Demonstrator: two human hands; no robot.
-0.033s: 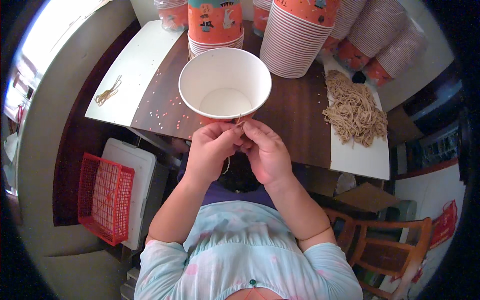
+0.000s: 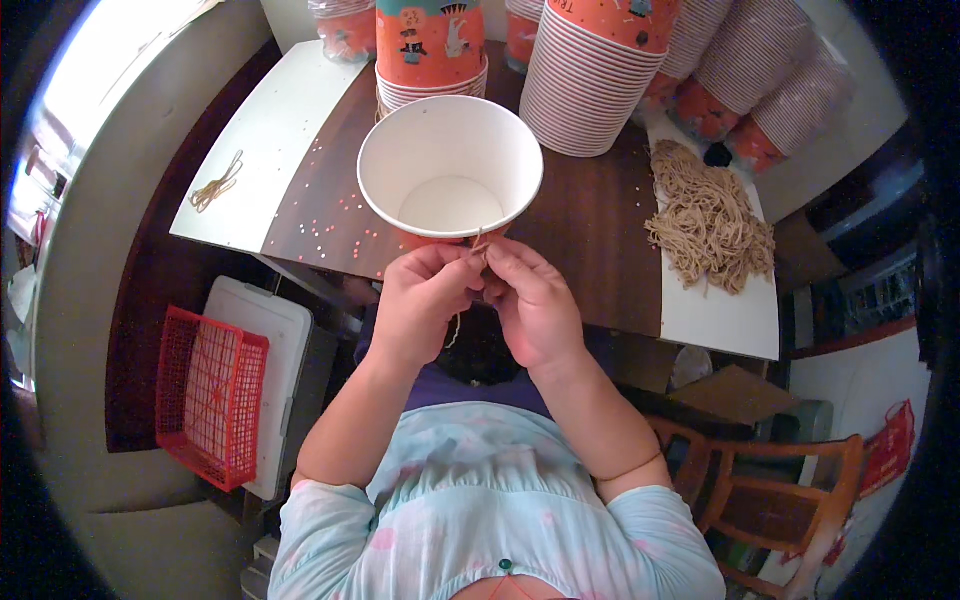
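Close to the table's front edge, a large paper bucket with a white inside and an orange outside stands with its mouth up. Just in front of its near rim, my left hand and my right hand meet, fingertips pinched together. Between them they grip a tan cord, one short end poking up by the rim. A paler strand hangs below my left hand. My fingers cover most of the cord, and I cannot tell whether it is knotted or fixed to the bucket.
A heap of tan cords lies on the table's right side, a small bundle on the left. Stacked paper buckets and bagged ones line the back. Small pale specks dot the brown tabletop. Below left is a red basket, below right a wooden chair.
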